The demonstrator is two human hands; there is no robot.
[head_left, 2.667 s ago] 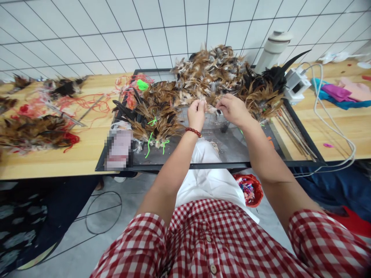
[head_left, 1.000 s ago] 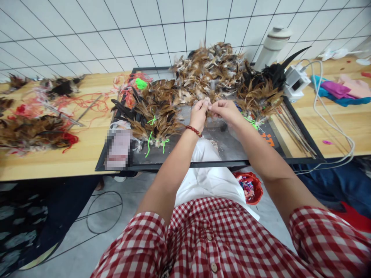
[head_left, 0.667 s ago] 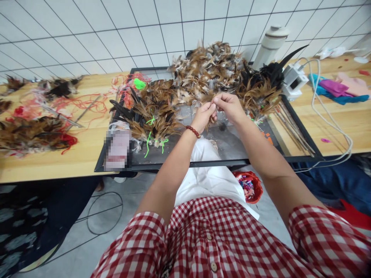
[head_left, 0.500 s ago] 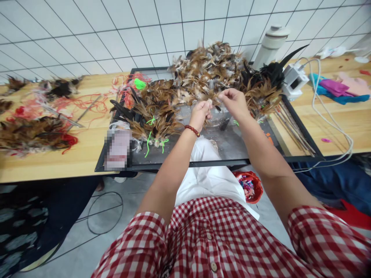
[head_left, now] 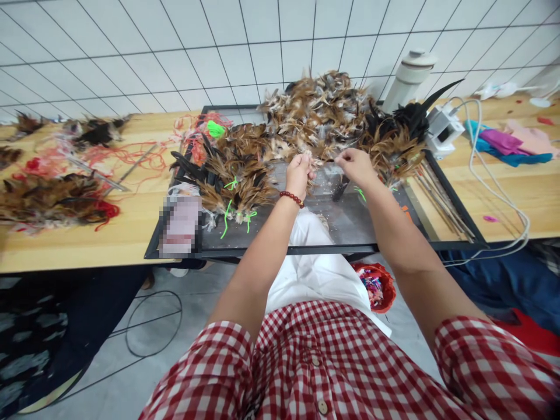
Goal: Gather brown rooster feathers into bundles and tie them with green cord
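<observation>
My left hand [head_left: 301, 175], with a beaded bracelet on its wrist, is closed around a small bunch of feathers [head_left: 310, 185]; pale ends show above the fist and brown tips below. A short way to the right, my right hand [head_left: 356, 166] has thumb and forefinger pinched together. What lies in that pinch is too small to make out. Both hands are above the dark tray [head_left: 280, 251], just in front of a large heap of loose brown feathers [head_left: 315, 114]. Feather bundles tied with green string [head_left: 236, 175] lie left of my left hand.
Black and brown feathers [head_left: 394, 137], a white bottle [head_left: 409, 79], a white plug adapter [head_left: 444, 128] and thin sticks [head_left: 441, 201] are at the right. A phone-like object [head_left: 179, 227] lies at the tray's left corner. Below, a red basket [head_left: 387, 291] holds colourful scraps.
My right hand has drawn slightly down and away from the left, widening the gap between them. My left hand keeps its hold on the feathers. The view has shifted a little.
</observation>
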